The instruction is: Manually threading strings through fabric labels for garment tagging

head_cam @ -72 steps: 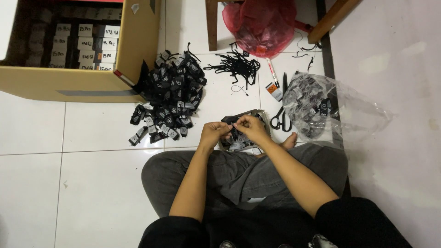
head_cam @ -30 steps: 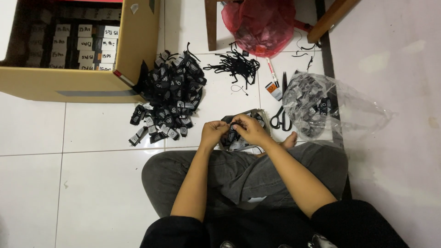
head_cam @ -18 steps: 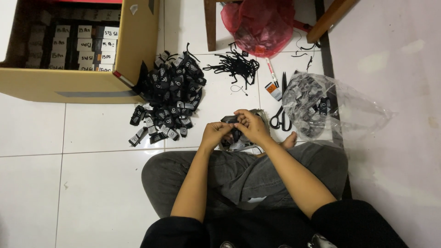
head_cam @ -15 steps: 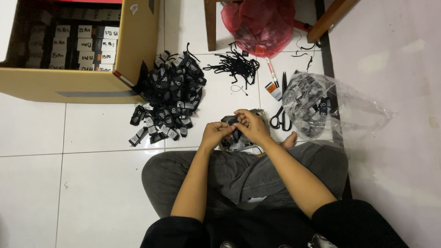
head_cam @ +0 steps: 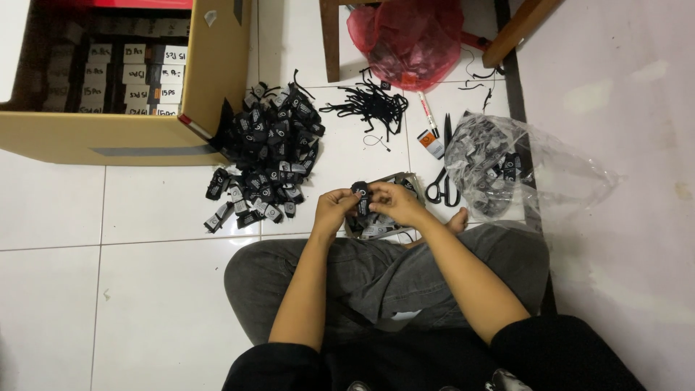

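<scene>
I sit cross-legged on a white tiled floor. My left hand (head_cam: 334, 210) and my right hand (head_cam: 392, 203) meet in front of my knees, both pinching a small black tag (head_cam: 360, 197) with a pale mark. Under my hands lies a small tray (head_cam: 405, 181) of more such tags, mostly hidden. A heap of black tags (head_cam: 268, 156) lies on the floor to the left of my hands. A bundle of black strings (head_cam: 371, 108) lies beyond them.
An open cardboard box (head_cam: 123, 130) with rows of labelled packets stands at the far left. Black scissors (head_cam: 441, 181), a marker pen (head_cam: 427, 116) and a clear plastic bag (head_cam: 499, 163) of tags lie at the right. A red plastic bag (head_cam: 413, 36) sits by wooden furniture legs.
My hands stay at the same spot over the tray; only the fingers shift slightly around the small black tag. Nothing else has moved.
</scene>
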